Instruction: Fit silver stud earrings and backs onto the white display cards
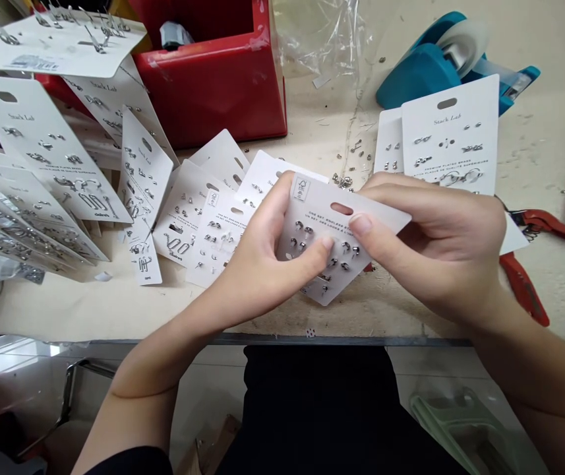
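The left hand (262,251) and right hand (435,244) are both pinching one white earring card (376,221) above the worktop (89,310); the left thumb (324,247) sits right by the studs (299,227) (too small to say if touching); a firm two-hand grip keeps the card steady.

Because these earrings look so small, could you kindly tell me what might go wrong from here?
The thumb of the left hand presses close to the studs on the earring card, so one might bend or pop loose. The loose metal bits scattered on the workbench could also get mixed in or swept off the edge.
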Demonstrator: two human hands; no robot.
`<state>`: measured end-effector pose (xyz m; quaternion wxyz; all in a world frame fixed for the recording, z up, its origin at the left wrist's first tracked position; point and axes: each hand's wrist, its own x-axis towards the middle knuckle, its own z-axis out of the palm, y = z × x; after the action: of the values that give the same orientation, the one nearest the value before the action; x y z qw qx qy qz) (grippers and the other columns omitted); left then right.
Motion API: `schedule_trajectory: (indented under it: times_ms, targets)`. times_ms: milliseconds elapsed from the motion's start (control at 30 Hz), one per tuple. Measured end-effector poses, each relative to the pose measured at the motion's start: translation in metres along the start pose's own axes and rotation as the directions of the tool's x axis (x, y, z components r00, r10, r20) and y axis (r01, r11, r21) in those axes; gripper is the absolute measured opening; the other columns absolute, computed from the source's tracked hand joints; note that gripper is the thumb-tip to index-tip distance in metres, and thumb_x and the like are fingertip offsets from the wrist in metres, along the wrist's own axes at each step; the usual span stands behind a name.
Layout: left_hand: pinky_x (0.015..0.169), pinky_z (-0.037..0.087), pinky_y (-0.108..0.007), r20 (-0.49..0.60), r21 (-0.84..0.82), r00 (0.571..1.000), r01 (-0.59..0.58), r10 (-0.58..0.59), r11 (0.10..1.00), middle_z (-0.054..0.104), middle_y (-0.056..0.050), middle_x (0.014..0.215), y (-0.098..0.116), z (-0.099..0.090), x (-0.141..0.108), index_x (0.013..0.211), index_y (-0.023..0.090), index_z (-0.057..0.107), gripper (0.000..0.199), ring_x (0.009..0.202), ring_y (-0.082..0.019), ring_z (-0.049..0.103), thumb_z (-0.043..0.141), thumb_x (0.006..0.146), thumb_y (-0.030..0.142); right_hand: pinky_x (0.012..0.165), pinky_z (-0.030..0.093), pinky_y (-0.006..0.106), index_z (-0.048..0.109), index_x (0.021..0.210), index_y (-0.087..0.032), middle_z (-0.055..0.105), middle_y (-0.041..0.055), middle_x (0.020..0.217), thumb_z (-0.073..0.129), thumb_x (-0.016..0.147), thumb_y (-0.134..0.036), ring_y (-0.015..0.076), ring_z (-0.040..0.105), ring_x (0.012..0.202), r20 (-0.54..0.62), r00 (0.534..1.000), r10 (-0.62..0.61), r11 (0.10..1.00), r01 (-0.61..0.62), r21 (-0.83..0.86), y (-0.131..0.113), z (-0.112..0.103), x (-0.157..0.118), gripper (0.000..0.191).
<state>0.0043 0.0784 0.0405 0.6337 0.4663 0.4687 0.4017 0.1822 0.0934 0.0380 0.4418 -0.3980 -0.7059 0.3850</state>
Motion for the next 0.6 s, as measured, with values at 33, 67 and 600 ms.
schedule_trajectory:
  times_ms: [33, 67, 600]
  targets:
    - [0.088, 0.061, -0.037, 0.004, 0.010, 1.000, -0.002, 0.002, 1.000, 0.066, -0.001, 0.099, -0.0004, 0.0000, -0.0001, 0.108, 0.023, 0.062, 0.028, 0.107, -0.026, 0.066, 0.076, 0.085, 0.032, 0.052, 0.039, 0.024, 0.067, 0.080, -0.020, 0.055, -0.0012, 0.067, 0.059, 0.092, -0.019, 0.0096, 0.050, 0.062, 0.002, 1.000, -0.003, 1.000, 0.003, 0.001, 0.0002, 0.0001, -0.0001, 0.014]
    - [0.089, 0.061, -0.037, 0.006, 0.019, 1.000, 0.001, -0.002, 1.000, 0.066, -0.001, 0.099, -0.0007, -0.0002, -0.0001, 0.108, 0.023, 0.062, 0.028, 0.108, -0.026, 0.066, 0.076, 0.085, 0.034, 0.053, 0.038, 0.024, 0.066, 0.078, -0.020, 0.054, -0.0010, 0.067, 0.059, 0.092, -0.019, 0.0095, 0.050, 0.062, 0.007, 1.000, -0.002, 1.000, 0.002, 0.001, 0.0004, 0.0001, -0.0003, 0.016]
    - [0.070, 0.065, -0.032, 0.125, 0.494, 0.949, -0.311, 0.288, 0.812, 0.067, -0.001, 0.093, -0.0018, -0.0072, 0.0058, 0.113, 0.027, 0.058, 0.023, 0.089, -0.019, 0.072, 0.049, 0.102, 0.046, 0.050, 0.042, 0.018, 0.073, 0.082, -0.020, 0.059, -0.0036, 0.069, 0.066, 0.092, -0.020, 0.0052, 0.053, 0.062, 0.058, 0.987, 0.150, 0.942, -0.161, 0.294, 0.0020, -0.0005, -0.0027, 0.012]
